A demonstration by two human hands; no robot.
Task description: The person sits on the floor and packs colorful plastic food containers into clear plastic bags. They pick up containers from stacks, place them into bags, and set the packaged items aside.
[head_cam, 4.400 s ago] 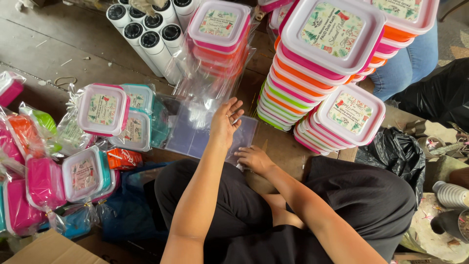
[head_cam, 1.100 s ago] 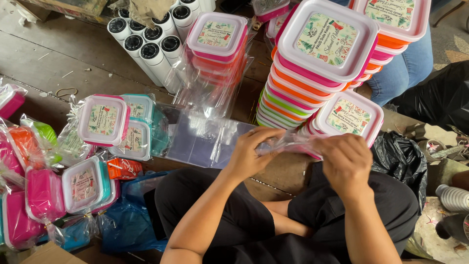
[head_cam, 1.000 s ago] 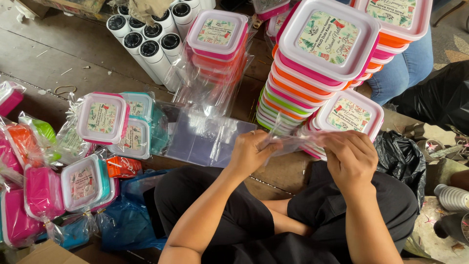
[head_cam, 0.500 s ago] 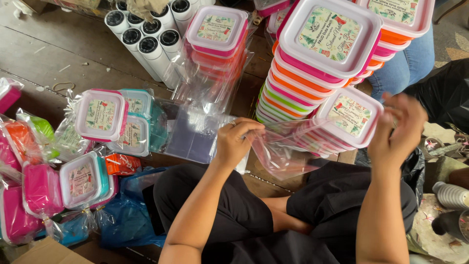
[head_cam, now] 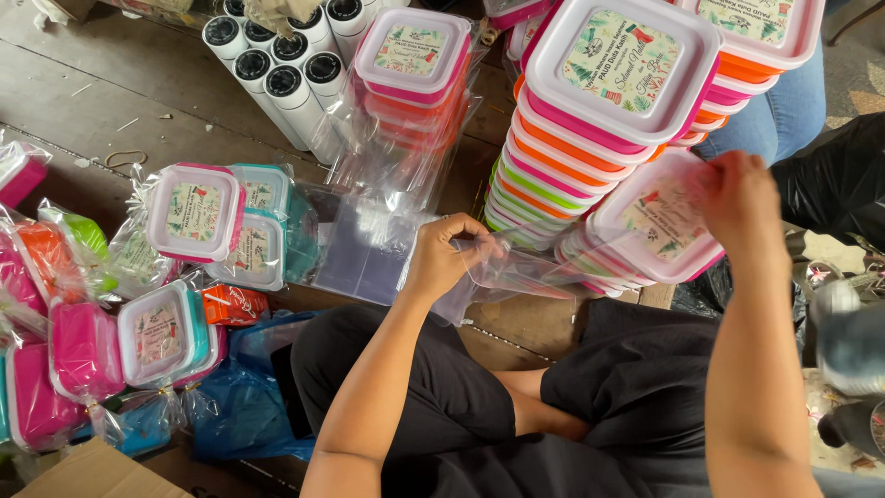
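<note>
— Near the lap, what is held?
— A clear plastic bag is pinched by the left hand; thin, limp and slippery, it is best gripped at the mouth edge.
— And farther right?
— A pink-lidded container is grasped by the right hand; light and rigid, judged.

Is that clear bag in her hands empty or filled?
Empty: the clear bag hangs flat and see-through from the left hand; nothing shows inside.
</note>
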